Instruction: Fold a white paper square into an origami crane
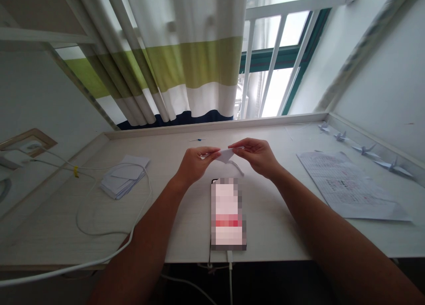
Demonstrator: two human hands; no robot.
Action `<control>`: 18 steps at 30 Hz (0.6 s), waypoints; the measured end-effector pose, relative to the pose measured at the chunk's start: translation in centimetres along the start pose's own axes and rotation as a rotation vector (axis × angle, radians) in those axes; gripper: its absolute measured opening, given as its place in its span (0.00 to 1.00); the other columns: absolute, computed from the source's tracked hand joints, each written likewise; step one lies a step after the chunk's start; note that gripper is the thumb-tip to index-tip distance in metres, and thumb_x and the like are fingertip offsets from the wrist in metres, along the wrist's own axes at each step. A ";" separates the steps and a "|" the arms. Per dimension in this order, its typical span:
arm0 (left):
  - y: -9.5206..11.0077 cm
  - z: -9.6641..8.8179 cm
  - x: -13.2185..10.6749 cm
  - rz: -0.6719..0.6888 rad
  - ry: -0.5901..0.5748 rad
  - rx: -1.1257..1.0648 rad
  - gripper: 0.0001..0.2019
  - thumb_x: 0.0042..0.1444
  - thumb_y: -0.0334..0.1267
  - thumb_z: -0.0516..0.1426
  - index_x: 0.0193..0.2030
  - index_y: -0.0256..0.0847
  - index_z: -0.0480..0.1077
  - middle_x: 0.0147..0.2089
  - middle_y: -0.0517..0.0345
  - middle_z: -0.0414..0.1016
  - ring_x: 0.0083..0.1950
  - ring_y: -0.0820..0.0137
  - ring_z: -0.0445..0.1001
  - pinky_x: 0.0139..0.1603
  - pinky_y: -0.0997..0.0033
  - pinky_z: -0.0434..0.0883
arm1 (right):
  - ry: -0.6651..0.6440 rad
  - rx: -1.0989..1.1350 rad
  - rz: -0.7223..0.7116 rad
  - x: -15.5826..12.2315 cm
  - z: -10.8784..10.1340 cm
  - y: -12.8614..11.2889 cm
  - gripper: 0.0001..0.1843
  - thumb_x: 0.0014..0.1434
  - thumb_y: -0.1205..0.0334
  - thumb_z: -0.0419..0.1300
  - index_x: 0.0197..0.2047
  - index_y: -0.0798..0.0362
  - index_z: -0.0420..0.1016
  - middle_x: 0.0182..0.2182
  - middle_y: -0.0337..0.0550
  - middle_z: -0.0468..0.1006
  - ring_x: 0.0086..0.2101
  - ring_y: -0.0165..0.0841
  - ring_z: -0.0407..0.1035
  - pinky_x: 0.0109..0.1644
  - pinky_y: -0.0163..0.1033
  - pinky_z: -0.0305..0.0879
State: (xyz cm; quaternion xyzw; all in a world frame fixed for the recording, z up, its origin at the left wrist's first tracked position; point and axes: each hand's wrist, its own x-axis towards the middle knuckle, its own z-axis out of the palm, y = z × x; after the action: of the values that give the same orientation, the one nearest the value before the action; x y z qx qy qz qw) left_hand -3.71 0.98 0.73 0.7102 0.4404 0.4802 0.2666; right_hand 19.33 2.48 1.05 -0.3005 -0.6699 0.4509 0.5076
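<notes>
Above the desk, a small piece of folded white paper [226, 155] is stretched between my two hands. My left hand [198, 164] pinches its left side between thumb and fingers. On the other side, my right hand [256, 156] pinches the right part the same way. The paper's middle shows as a downward-pointing shape between the fingertips; the rest is hidden by my fingers. Just below lies a phone [227, 214] with a blurred screen, plugged into a white cable [230, 269]. A thin white strip [237, 167] shows behind the paper.
A stack of white paper sheets [124, 176] lies at the left, crossed by a white cable [150, 181]. Printed sheets [352, 185] lie at the right. Several folded paper cranes [393, 167] line the right edge. A small blue item [199, 140] lies near the back of the desk [265, 216].
</notes>
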 end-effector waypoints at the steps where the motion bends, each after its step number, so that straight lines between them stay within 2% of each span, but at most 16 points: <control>1: -0.1 -0.1 0.0 0.055 0.002 0.027 0.14 0.58 0.50 0.66 0.46 0.47 0.85 0.45 0.50 0.86 0.46 0.58 0.82 0.49 0.60 0.75 | -0.002 -0.028 -0.019 0.0 0.0 0.0 0.14 0.57 0.49 0.72 0.41 0.48 0.85 0.40 0.46 0.86 0.42 0.41 0.80 0.50 0.53 0.77; 5: 0.1 -0.4 0.1 0.241 0.005 0.189 0.11 0.63 0.47 0.63 0.46 0.49 0.84 0.46 0.50 0.86 0.48 0.58 0.81 0.55 0.58 0.71 | 0.022 -0.342 -0.203 -0.2 -0.1 0.0 0.11 0.62 0.53 0.68 0.47 0.44 0.84 0.49 0.45 0.85 0.53 0.45 0.77 0.60 0.59 0.71; 8: 0.7 -0.6 0.0 0.289 -0.020 0.265 0.11 0.64 0.47 0.61 0.47 0.49 0.83 0.47 0.49 0.86 0.50 0.57 0.80 0.58 0.56 0.68 | 0.002 -0.608 -0.377 -0.3 0.0 -0.1 0.15 0.62 0.57 0.69 0.53 0.42 0.82 0.55 0.43 0.83 0.59 0.47 0.73 0.65 0.62 0.64; 12: 1.2 -0.6 -0.2 0.327 -0.079 0.323 0.12 0.66 0.47 0.60 0.47 0.47 0.83 0.48 0.48 0.85 0.52 0.56 0.80 0.58 0.56 0.67 | -0.050 -0.781 -0.475 -0.3 0.4 -0.3 0.11 0.66 0.56 0.66 0.51 0.42 0.82 0.51 0.41 0.85 0.56 0.44 0.75 0.64 0.57 0.62; 18: 1.2 -0.3 -0.3 0.357 -0.088 0.364 0.11 0.66 0.46 0.59 0.46 0.46 0.83 0.47 0.49 0.86 0.50 0.58 0.81 0.57 0.58 0.67 | -0.103 -0.856 -0.514 -0.4 0.5 -0.5 0.08 0.70 0.56 0.62 0.46 0.46 0.83 0.43 0.42 0.87 0.47 0.40 0.76 0.56 0.49 0.63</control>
State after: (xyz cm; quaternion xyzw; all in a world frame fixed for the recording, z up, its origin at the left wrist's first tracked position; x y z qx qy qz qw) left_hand -3.60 0.16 1.74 0.8331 0.3752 0.4012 0.0644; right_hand 19.00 1.79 1.26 -0.2843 -0.8713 0.0102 0.3999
